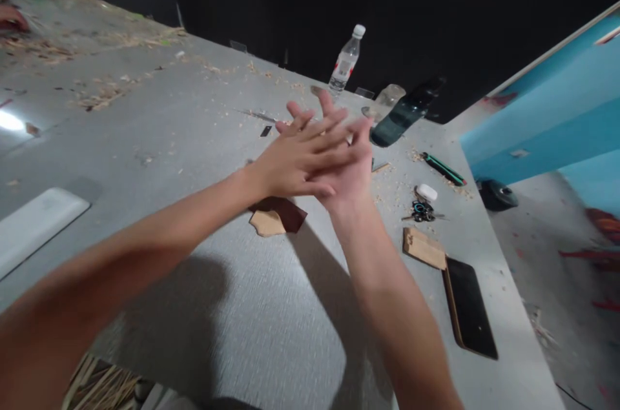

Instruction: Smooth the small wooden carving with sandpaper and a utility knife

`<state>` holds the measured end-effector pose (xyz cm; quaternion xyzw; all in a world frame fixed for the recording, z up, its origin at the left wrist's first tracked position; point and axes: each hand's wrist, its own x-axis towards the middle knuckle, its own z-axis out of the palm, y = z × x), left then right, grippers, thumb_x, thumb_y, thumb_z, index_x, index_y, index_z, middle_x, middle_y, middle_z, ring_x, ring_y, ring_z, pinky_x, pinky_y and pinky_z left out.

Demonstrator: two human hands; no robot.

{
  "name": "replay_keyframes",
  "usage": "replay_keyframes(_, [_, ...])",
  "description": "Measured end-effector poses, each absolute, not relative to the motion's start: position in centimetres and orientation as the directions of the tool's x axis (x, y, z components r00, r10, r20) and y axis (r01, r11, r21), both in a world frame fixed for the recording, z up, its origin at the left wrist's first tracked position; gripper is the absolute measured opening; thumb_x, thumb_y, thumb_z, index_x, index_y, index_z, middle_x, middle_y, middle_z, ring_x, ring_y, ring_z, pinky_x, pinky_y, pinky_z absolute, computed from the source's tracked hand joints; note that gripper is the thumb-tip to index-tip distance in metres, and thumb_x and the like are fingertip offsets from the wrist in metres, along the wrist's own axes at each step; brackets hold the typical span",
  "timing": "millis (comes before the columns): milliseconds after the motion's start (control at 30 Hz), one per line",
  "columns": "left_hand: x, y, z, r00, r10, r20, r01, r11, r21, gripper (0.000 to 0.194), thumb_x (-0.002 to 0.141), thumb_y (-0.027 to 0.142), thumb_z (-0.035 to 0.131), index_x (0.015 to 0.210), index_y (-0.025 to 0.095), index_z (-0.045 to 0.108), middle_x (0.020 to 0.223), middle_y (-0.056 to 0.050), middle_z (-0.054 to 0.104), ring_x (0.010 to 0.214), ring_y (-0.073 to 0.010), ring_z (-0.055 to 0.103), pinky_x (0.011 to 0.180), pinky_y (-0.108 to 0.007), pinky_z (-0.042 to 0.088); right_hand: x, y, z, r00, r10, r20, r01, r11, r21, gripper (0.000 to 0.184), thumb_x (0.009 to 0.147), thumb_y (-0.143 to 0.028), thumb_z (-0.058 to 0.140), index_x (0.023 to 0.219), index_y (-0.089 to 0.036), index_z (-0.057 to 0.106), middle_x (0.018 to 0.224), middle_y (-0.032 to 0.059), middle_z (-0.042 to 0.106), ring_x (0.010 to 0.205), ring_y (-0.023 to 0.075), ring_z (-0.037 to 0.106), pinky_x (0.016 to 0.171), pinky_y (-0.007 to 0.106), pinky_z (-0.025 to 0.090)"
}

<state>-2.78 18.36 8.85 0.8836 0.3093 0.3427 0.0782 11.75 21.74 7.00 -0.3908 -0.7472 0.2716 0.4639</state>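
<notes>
My left hand (300,155) and my right hand (351,171) are raised above the grey table (203,307) with palms pressed flat against each other. The fingers of both are stretched out and nothing shows between them. The left hand lies across the front of the right one and covers most of its palm. Directly below the hands on the table lie a dark brown leather scrap (285,211) and a tan piece (267,223) beside it.
A black phone (469,307) and a small wooden block (424,247) lie to the right, with keys (422,210), a white case (427,192) and a green-black knife (442,168). Behind stand a water bottle (345,62), a dark bottle (405,113) and a glass (385,102). Wood shavings litter the table.
</notes>
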Motion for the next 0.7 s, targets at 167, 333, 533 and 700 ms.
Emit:
replay_keyframes(167, [-7.3, 18.4, 3.1, 0.113, 0.777, 0.620, 0.661, -0.525, 0.537, 0.078, 0.111, 0.065, 0.038, 0.174, 0.025, 0.015, 0.185, -0.018, 0.007, 0.171, -0.0338, 0.017, 0.136, -0.057, 0.023, 11.6, 18.6, 6.9, -0.274, 0.847, 0.455, 0.125, 0.501, -0.856, 0.066, 0.114, -0.063, 0.011, 0.156, -0.035, 0.052, 0.151, 0.0070, 0.066, 0.136, 0.0266, 0.066, 0.111, 0.052, 0.053])
replay_keyframes(333, [-10.1, 13.1, 2.2, 0.262, 0.721, 0.642, 0.675, -0.612, 0.412, 0.066, 0.112, 0.049, 0.046, 0.169, 0.027, 0.022, 0.181, -0.020, 0.022, 0.169, -0.0321, 0.024, 0.133, -0.057, 0.030, 10.3, 18.0, 1.9, -0.696, 0.670, 0.260, 0.463, 0.695, -0.550, 0.027, 0.100, -0.017, 0.061, 0.122, -0.022, 0.074, 0.127, 0.0105, 0.077, 0.121, 0.0264, 0.068, 0.110, 0.045, 0.050])
replay_keyframes(533, [-11.0, 11.2, 0.0, 0.228, 0.721, 0.654, 0.660, -0.609, 0.440, 0.054, 0.109, 0.035, 0.051, 0.160, 0.024, 0.034, 0.167, -0.020, 0.044, 0.159, -0.0298, 0.042, 0.128, -0.055, 0.041, 9.5, 18.0, 2.1, -0.780, 0.612, 0.132, 0.520, 0.750, -0.409, 0.022, 0.094, -0.008, 0.063, 0.107, -0.020, 0.077, 0.103, 0.0088, 0.077, 0.103, 0.0258, 0.068, 0.091, 0.037, 0.051])
replay_keyframes(700, [-10.6, 9.5, -0.9, 0.306, 0.757, 0.577, 0.654, -0.608, 0.451, 0.039, 0.106, 0.029, 0.050, 0.144, 0.021, 0.051, 0.141, -0.017, 0.064, 0.134, -0.0298, 0.061, 0.112, -0.049, 0.053, 12.9, 17.8, 3.7, -0.422, 0.826, 0.374, 0.670, 0.562, -0.485, 0.020, 0.094, -0.018, 0.061, 0.111, -0.021, 0.072, 0.112, 0.0111, 0.074, 0.105, 0.0273, 0.068, 0.093, 0.040, 0.052])
